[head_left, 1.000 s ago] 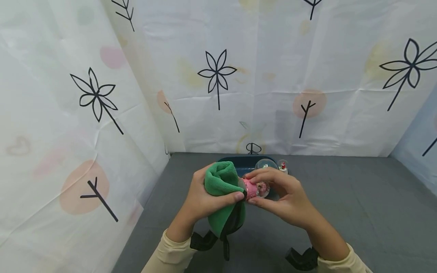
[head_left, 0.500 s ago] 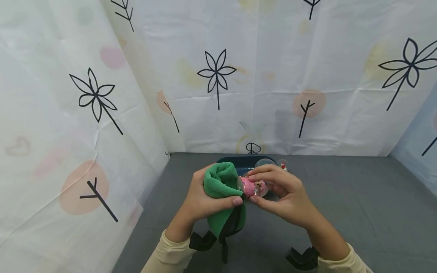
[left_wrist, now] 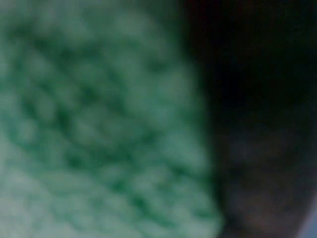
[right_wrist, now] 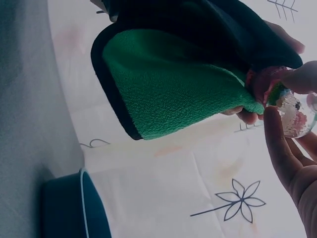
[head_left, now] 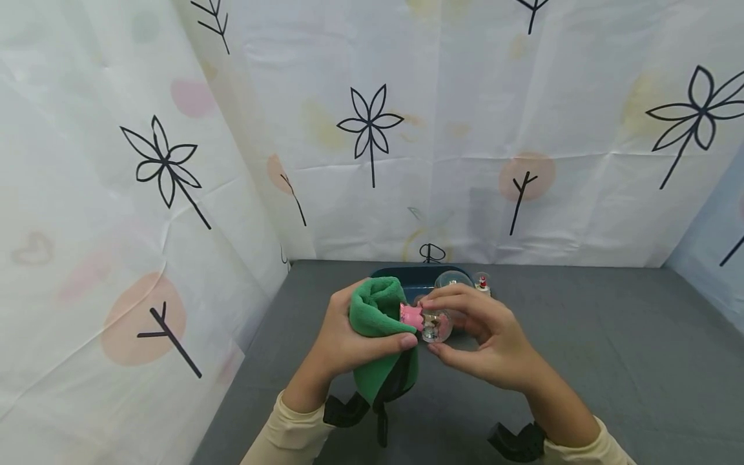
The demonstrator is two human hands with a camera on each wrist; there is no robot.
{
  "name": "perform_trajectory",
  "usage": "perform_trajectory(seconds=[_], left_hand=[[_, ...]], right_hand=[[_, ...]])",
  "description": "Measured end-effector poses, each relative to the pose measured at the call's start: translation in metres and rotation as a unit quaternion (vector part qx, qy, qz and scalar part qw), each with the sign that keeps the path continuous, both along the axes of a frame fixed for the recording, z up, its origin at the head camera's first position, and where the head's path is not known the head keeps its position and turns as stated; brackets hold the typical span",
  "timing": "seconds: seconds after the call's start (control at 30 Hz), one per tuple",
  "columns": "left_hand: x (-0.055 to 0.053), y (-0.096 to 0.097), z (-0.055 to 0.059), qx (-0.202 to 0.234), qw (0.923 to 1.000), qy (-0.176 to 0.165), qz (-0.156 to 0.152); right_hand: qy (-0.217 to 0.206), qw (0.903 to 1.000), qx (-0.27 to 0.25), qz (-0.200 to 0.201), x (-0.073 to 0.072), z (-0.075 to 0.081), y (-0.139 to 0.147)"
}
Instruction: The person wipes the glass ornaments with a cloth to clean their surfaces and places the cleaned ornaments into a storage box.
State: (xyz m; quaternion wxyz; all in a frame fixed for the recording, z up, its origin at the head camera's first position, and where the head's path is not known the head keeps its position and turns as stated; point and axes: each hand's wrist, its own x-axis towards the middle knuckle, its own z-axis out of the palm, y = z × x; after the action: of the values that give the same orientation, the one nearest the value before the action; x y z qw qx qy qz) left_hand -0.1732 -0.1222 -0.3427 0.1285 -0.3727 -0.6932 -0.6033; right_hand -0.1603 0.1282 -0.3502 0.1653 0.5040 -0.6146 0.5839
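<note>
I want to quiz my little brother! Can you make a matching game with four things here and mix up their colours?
Things:
1. cloth
2. held globe
3. tub
4. table

Clues:
A. grey
B. dark blue
C. green, in the left hand
D. clear and pink

Pairs: 1-C, 2-D, 3-B, 4-A

Basin [head_left: 407,274] stands on table [head_left: 581,336]. Behind basin: curtain [head_left: 465,123]. Just right of basin: figurine [head_left: 482,283]. Before basin: cloth [head_left: 374,310] in left hand [head_left: 344,342], snow globe [head_left: 431,324] in right hand [head_left: 491,332].
</note>
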Motion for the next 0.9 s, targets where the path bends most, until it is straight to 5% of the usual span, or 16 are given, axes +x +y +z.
perform_trajectory(seconds=[0.37, 0.7, 0.9], left_hand=[[0.0020, 0.0020, -0.0002, 0.010, 0.9997, -0.010, 0.019], [0.0030, 0.0031, 0.0012, 0.017, 0.9992, -0.007, 0.036], [0.0010, 0.0031, -0.0003, 0.034, 0.9984, 0.019, 0.041]], right_hand=[[-0.009, 0.9998, 0.015, 0.000, -0.0021, 0.0004, 0.0015], [-0.108, 0.9905, 0.060, -0.059, -0.0017, 0.0009, 0.0069], [-0.160, 0.9797, 0.109, -0.050, -0.0018, 0.0025, 0.0088]])
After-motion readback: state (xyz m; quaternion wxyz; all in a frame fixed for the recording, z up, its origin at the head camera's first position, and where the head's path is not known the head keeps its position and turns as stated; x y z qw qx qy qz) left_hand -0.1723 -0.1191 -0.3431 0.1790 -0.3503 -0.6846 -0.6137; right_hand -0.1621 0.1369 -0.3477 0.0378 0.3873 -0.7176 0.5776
